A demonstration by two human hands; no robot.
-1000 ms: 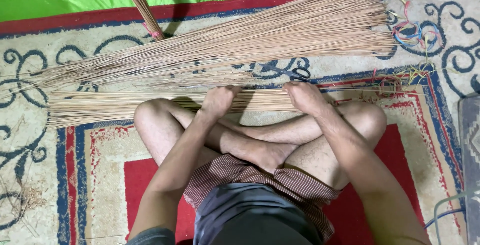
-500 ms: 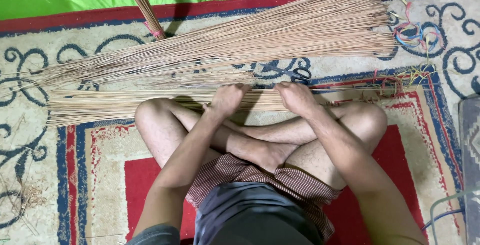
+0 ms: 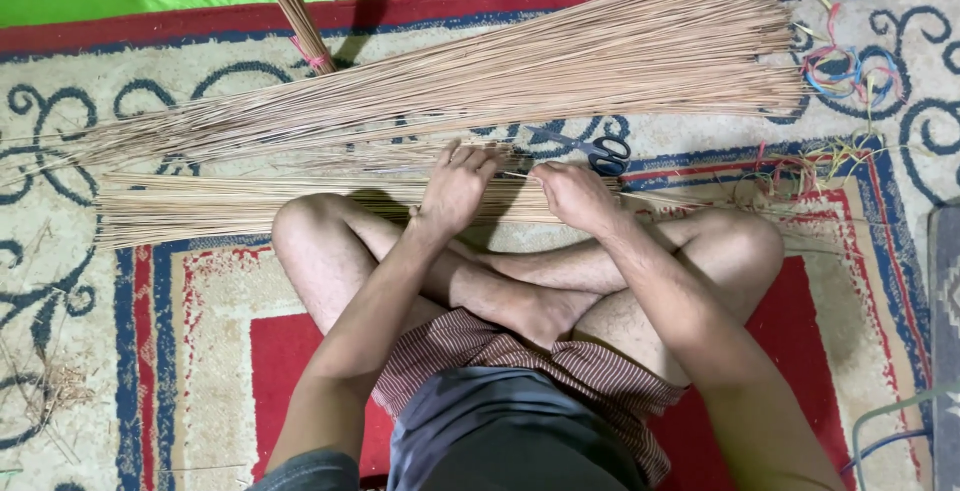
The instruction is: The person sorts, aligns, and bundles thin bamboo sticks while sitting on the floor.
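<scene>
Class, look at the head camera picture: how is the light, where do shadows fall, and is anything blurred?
Head view: even, soft light, no glare; faint shadows under the left hand and right hand on the lower bundle of sticks; hands, sticks and scissors look sharp; the carpet pattern stays clear to the edges.

A patterned carpet [image 3: 190, 341] covers the floor. On it lie two spreads of thin sticks [image 3: 560, 61], black scissors [image 3: 603, 153] and coloured strings [image 3: 845, 61].

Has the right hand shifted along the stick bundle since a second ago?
Yes. The right hand has slid leftward along the near stick bundle, closer to the left hand. The scissors on the rug now lie uncovered to its right.
</scene>
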